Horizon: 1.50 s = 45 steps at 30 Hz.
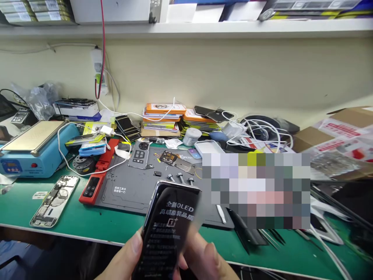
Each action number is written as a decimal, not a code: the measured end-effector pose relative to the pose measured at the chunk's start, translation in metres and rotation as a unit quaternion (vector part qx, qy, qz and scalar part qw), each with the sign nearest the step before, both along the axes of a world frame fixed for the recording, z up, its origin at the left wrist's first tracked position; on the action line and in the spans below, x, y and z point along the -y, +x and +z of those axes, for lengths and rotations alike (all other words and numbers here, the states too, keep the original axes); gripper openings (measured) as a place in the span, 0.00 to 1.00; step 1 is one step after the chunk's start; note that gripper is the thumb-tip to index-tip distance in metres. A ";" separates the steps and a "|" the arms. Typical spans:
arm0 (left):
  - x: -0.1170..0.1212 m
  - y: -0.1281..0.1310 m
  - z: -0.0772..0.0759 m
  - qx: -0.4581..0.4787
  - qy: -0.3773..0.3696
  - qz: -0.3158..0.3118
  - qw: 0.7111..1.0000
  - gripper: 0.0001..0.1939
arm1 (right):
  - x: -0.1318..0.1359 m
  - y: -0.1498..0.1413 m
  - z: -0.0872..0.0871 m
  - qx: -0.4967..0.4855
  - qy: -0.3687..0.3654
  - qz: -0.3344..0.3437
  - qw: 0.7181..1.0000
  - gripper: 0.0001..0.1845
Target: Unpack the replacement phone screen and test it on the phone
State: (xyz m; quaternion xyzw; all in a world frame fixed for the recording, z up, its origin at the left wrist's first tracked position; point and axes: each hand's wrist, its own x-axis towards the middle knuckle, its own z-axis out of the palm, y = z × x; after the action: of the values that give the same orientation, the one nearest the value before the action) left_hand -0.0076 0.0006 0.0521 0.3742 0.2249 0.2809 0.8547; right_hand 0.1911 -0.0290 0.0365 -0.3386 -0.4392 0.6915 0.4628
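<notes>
L hand (125,256) & R hand (206,254): grip pinching phone (164,233) over green bench (20,204), shelf (204,31) above.

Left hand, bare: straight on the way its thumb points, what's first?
Left hand: the glossy black phone, already against its thumb. Past that, the line looks to run over the flat grey work mat; height above it is unclear.

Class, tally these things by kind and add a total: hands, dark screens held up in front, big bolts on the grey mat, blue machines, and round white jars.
Hands, left hand and right hand: 2
Dark screen: 1
Big bolts: 3
Blue machine: 1
White jar: 1
Total: 8
</notes>
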 end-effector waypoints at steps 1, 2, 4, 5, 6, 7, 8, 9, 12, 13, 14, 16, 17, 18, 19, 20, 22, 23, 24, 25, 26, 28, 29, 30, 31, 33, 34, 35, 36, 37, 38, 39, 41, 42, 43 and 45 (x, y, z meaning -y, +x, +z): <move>-0.001 -0.001 0.001 -0.002 0.011 0.010 1.000 0.40 | -0.002 0.004 0.000 0.002 0.025 -0.029 0.999 0.40; -0.003 -0.002 0.002 -0.005 0.023 0.017 1.000 0.39 | -0.005 0.010 0.000 0.017 0.053 -0.069 0.996 0.36; -0.005 -0.004 0.002 -0.018 0.056 0.021 0.998 0.38 | -0.007 0.020 0.005 0.086 0.111 -0.169 0.976 0.25; -0.006 -0.006 0.002 -0.025 0.072 0.022 0.997 0.37 | -0.007 0.025 0.009 0.135 0.141 -0.213 0.957 0.22; -0.007 -0.007 0.001 -0.031 0.090 0.024 0.995 0.36 | -0.008 0.028 0.015 0.186 0.171 -0.249 0.935 0.22; -0.008 -0.008 0.000 -0.037 0.110 0.025 0.993 0.36 | -0.008 0.030 0.022 0.234 0.201 -0.278 0.910 0.22; -0.009 -0.009 -0.001 -0.043 0.128 0.022 0.991 0.35 | -0.008 0.030 0.030 0.276 0.230 -0.303 0.883 0.23; -0.009 -0.010 -0.001 -0.051 0.145 0.013 0.988 0.35 | -0.009 0.028 0.038 0.309 0.261 -0.326 0.854 0.23; -0.011 -0.012 -0.003 -0.063 0.173 -0.016 0.983 0.35 | -0.012 0.020 0.058 0.371 0.338 -0.348 0.791 0.22; -0.012 -0.012 -0.003 -0.060 0.172 -0.018 0.983 0.35 | -0.014 0.016 0.062 0.385 0.357 -0.344 0.778 0.22; -0.013 -0.012 -0.003 -0.055 0.170 -0.016 0.984 0.34 | -0.015 0.013 0.064 0.395 0.374 -0.339 0.767 0.22; -0.015 -0.011 -0.003 -0.040 0.174 -0.013 0.984 0.32 | -0.017 0.009 0.064 0.408 0.392 -0.328 0.757 0.22; -0.016 -0.011 -0.004 -0.029 0.183 -0.013 0.983 0.31 | -0.018 0.008 0.063 0.411 0.397 -0.323 0.754 0.22; -0.017 -0.010 -0.004 -0.015 0.195 -0.013 0.981 0.29 | -0.018 0.007 0.062 0.412 0.400 -0.318 0.754 0.22; -0.018 -0.009 -0.004 -0.006 0.204 -0.013 0.979 0.29 | -0.018 0.006 0.061 0.413 0.402 -0.315 0.754 0.21; -0.019 -0.009 -0.005 -0.002 0.206 -0.012 0.979 0.29 | -0.018 0.006 0.060 0.414 0.403 -0.310 0.755 0.21; -0.020 -0.008 -0.005 -0.010 0.180 -0.012 0.984 0.32 | -0.018 0.006 0.059 0.413 0.400 -0.304 0.759 0.21; -0.020 -0.007 -0.005 -0.019 0.158 -0.015 0.987 0.35 | -0.018 0.005 0.059 0.410 0.398 -0.303 0.762 0.21; -0.021 -0.008 -0.006 -0.026 0.134 -0.019 0.990 0.38 | -0.018 0.005 0.060 0.404 0.394 -0.305 0.767 0.21; -0.021 -0.008 -0.007 -0.030 0.115 -0.022 0.993 0.41 | -0.019 0.004 0.062 0.394 0.390 -0.308 0.773 0.20; -0.021 -0.010 -0.008 -0.032 0.104 -0.022 0.994 0.44 | -0.019 0.003 0.063 0.380 0.386 -0.310 0.781 0.20; -0.021 -0.013 -0.011 -0.054 0.102 -0.016 0.993 0.49 | -0.020 0.000 0.067 0.351 0.372 -0.311 0.801 0.19; -0.022 -0.015 -0.013 -0.074 0.114 -0.009 0.991 0.51 | -0.021 -0.001 0.070 0.336 0.362 -0.310 0.812 0.18; -0.023 -0.017 -0.014 -0.100 0.133 -0.002 0.986 0.52 | -0.021 -0.003 0.072 0.320 0.352 -0.306 0.825 0.18; -0.024 -0.018 -0.016 -0.129 0.155 0.006 0.980 0.53 | -0.022 -0.006 0.074 0.304 0.339 -0.304 0.837 0.17; -0.027 -0.019 -0.017 -0.178 0.187 0.014 0.966 0.52 | -0.025 -0.010 0.077 0.271 0.311 -0.308 0.858 0.16; -0.029 -0.019 -0.017 -0.190 0.197 0.015 0.962 0.52 | -0.026 -0.012 0.079 0.256 0.295 -0.312 0.866 0.15; -0.032 -0.018 -0.016 -0.193 0.205 0.012 0.960 0.51 | -0.028 -0.013 0.080 0.245 0.278 -0.319 0.872 0.14; -0.035 -0.017 -0.015 -0.189 0.210 0.006 0.959 0.50 | -0.030 -0.014 0.081 0.236 0.261 -0.326 0.877 0.12; -0.038 -0.016 -0.013 -0.182 0.217 0.001 0.959 0.49 | -0.032 -0.014 0.081 0.228 0.246 -0.331 0.882 0.11; -0.041 -0.015 -0.011 -0.176 0.224 -0.004 0.959 0.48 | -0.034 -0.014 0.082 0.221 0.233 -0.329 0.888 0.10; -0.045 -0.014 -0.009 -0.172 0.231 -0.009 0.958 0.46 | -0.037 -0.012 0.083 0.216 0.224 -0.321 0.895 0.09; -0.052 -0.011 -0.005 -0.169 0.236 -0.020 0.957 0.45 | -0.041 -0.009 0.084 0.205 0.217 -0.300 0.906 0.09; -0.056 -0.010 -0.003 -0.169 0.234 -0.026 0.957 0.44 | -0.042 -0.007 0.085 0.202 0.216 -0.292 0.909 0.08; -0.060 -0.008 -0.002 -0.165 0.232 -0.033 0.958 0.44 | -0.043 -0.005 0.085 0.201 0.218 -0.290 0.910 0.08; -0.068 -0.004 0.000 -0.148 0.225 -0.048 0.962 0.45 | -0.045 -0.002 0.086 0.204 0.224 -0.304 0.903 0.08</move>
State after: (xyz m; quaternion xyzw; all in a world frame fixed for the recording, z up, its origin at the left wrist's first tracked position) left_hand -0.0112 0.0682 0.0517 0.6042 0.2617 0.2246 0.7183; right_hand 0.1887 0.0162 0.1220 -0.4765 -0.5430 0.3170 0.6144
